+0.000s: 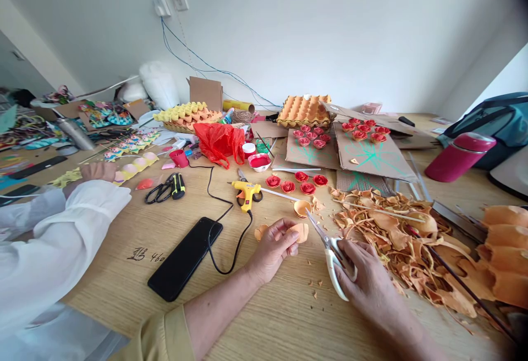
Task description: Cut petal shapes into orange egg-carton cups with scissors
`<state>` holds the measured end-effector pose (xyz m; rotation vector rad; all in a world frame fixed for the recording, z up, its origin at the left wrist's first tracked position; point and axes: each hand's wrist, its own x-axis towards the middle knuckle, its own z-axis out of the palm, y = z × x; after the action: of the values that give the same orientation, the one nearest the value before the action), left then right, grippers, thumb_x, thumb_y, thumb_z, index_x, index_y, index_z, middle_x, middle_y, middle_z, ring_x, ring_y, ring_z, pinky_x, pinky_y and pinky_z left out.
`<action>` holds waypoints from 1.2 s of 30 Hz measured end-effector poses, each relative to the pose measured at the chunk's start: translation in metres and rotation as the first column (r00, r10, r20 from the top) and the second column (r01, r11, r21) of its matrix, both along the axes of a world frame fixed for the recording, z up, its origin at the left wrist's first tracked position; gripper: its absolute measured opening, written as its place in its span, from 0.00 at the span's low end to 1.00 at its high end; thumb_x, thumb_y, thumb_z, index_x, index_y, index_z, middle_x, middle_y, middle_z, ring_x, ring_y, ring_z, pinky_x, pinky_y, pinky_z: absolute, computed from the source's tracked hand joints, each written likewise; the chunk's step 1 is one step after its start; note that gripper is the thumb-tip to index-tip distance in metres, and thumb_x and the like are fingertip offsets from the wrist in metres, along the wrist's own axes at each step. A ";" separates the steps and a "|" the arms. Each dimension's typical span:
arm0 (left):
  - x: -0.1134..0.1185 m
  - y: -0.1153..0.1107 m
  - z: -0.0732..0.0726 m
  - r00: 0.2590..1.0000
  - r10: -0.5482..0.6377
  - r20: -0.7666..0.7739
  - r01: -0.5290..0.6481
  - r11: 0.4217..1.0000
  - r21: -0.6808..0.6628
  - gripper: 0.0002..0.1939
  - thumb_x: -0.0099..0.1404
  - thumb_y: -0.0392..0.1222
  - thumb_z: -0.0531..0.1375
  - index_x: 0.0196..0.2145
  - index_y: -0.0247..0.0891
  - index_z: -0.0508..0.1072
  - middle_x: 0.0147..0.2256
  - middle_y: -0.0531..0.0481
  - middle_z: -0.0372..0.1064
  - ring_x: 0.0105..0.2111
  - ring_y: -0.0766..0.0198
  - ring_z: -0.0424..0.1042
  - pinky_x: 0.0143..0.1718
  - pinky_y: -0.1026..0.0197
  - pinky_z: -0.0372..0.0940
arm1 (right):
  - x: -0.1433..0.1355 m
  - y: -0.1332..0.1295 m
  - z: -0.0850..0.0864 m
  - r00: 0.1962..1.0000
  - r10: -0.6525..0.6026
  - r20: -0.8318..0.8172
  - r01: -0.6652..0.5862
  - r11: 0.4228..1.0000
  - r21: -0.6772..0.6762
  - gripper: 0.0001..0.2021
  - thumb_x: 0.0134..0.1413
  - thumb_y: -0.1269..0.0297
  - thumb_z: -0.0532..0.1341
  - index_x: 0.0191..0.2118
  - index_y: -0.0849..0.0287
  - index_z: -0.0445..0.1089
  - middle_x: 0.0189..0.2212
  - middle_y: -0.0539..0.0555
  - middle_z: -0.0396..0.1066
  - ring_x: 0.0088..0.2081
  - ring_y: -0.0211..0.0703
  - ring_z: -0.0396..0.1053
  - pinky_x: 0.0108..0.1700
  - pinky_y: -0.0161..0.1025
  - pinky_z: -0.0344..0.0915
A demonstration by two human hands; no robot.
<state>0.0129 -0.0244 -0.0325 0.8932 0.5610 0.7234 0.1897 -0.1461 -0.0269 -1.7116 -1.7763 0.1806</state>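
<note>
My left hand (277, 248) pinches a small orange piece of egg carton (303, 233) between thumb and fingers, above the table. In my right hand (369, 275) is a pair of scissors (330, 244) with white handles, my fingers around the grips. The blades point away from me, just right of the carton piece and apart from it. Beyond them an orange egg-carton cup (302, 208) rests on the wood. Another orange carton piece (260, 233) lies behind my left hand, partly hidden.
A yellow glue gun (247, 193) and a black phone (185, 257) lie left of my hands. Orange carton scraps (396, 234) heap on the right. Red paper roses (307, 188) and a red paint bowl (259, 162) stand ahead. A co-worker's white sleeve (78, 240) reaches in at left.
</note>
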 end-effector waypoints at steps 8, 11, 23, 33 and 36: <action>-0.002 -0.001 0.003 0.997 -0.015 -0.075 0.022 0.995 0.096 0.16 0.53 0.50 0.69 0.30 0.39 0.69 0.25 0.56 0.62 0.23 0.72 0.56 0.27 0.64 0.50 | 0.000 0.001 0.001 1.000 -0.031 -0.006 0.031 0.999 -0.045 0.11 0.62 0.59 0.58 0.29 0.53 0.62 0.24 0.50 0.68 0.27 0.44 0.64 0.37 0.41 0.60; -0.003 0.000 0.005 0.999 -0.050 -0.013 0.051 0.998 0.036 0.16 0.52 0.47 0.70 0.34 0.38 0.72 0.28 0.54 0.63 0.26 0.72 0.56 0.27 0.66 0.48 | 0.001 0.001 0.003 0.982 -0.054 -0.180 0.025 0.987 -0.161 0.15 0.64 0.54 0.57 0.27 0.54 0.62 0.23 0.50 0.66 0.27 0.43 0.61 0.32 0.39 0.57; -0.008 -0.002 0.009 0.934 -0.352 0.062 0.353 0.936 0.000 0.17 0.52 0.43 0.67 0.40 0.34 0.79 0.25 0.53 0.60 0.23 0.72 0.49 0.25 0.65 0.44 | 0.000 -0.002 0.007 0.471 -0.019 -0.882 -0.488 0.827 -0.279 0.25 0.53 0.37 0.61 0.33 0.59 0.70 0.19 0.47 0.65 0.18 0.34 0.57 0.22 0.33 0.51; -0.006 -0.001 0.001 0.966 -0.242 -0.096 0.250 0.965 0.077 0.18 0.53 0.50 0.70 0.30 0.34 0.69 0.26 0.55 0.61 0.26 0.72 0.54 0.28 0.64 0.47 | 0.002 0.003 0.013 0.603 -0.098 -0.792 -0.222 0.933 -0.284 0.28 0.55 0.33 0.57 0.32 0.58 0.65 0.21 0.48 0.63 0.21 0.35 0.56 0.24 0.33 0.53; -0.007 -0.001 0.002 0.970 -0.214 -0.117 0.229 0.965 0.132 0.19 0.54 0.51 0.69 0.29 0.35 0.69 0.25 0.56 0.59 0.25 0.72 0.53 0.28 0.64 0.47 | 0.001 0.003 0.013 0.651 -0.082 -0.754 -0.201 0.940 -0.275 0.28 0.55 0.34 0.57 0.30 0.59 0.65 0.21 0.48 0.62 0.23 0.36 0.56 0.25 0.34 0.53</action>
<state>0.0059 -0.0250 -0.0309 1.1136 0.4935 0.5213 0.1905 -0.1433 -0.0143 -1.4458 -1.1785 1.1305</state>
